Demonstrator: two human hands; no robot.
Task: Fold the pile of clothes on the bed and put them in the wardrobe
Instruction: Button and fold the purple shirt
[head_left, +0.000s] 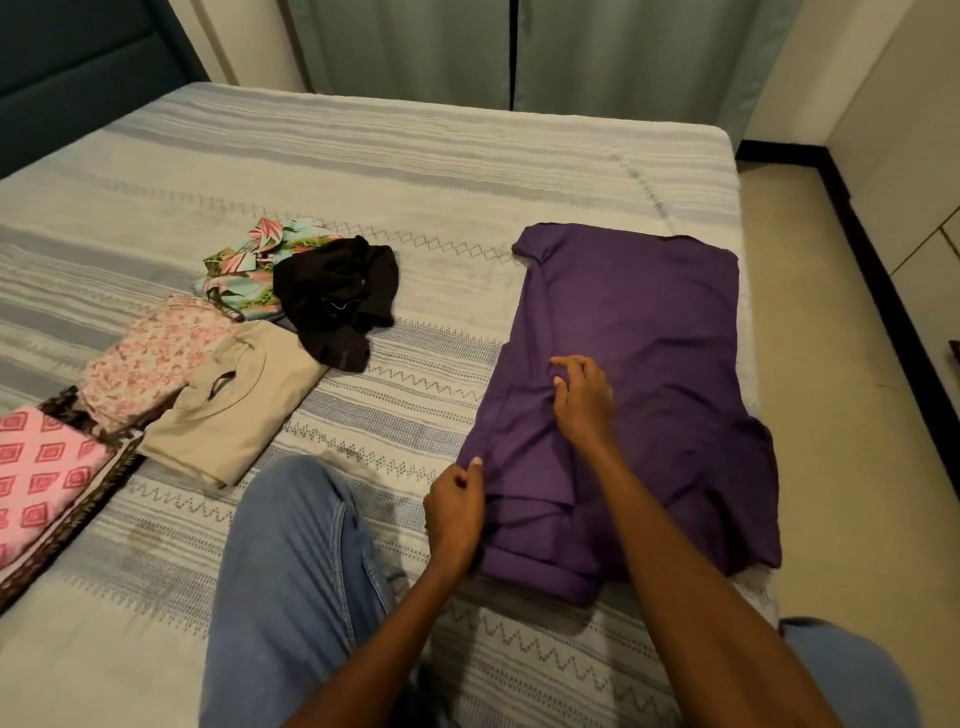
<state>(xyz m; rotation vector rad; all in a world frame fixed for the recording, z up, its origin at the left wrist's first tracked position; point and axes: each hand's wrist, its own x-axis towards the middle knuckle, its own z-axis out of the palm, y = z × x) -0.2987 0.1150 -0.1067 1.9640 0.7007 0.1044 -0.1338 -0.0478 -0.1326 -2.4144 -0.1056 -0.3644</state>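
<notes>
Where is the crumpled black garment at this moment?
Head view, left of centre on the bed: the black garment lies unfolded against the floral garment, just beyond the folded beige one.

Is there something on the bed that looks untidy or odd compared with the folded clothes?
Yes. The black garment lies crumpled, partly on top of the floral one, which is also bunched up, while the beige top beside them is folded flat. The bedcover also shows a faint darker patch near the knee, perhaps a stain.
</notes>
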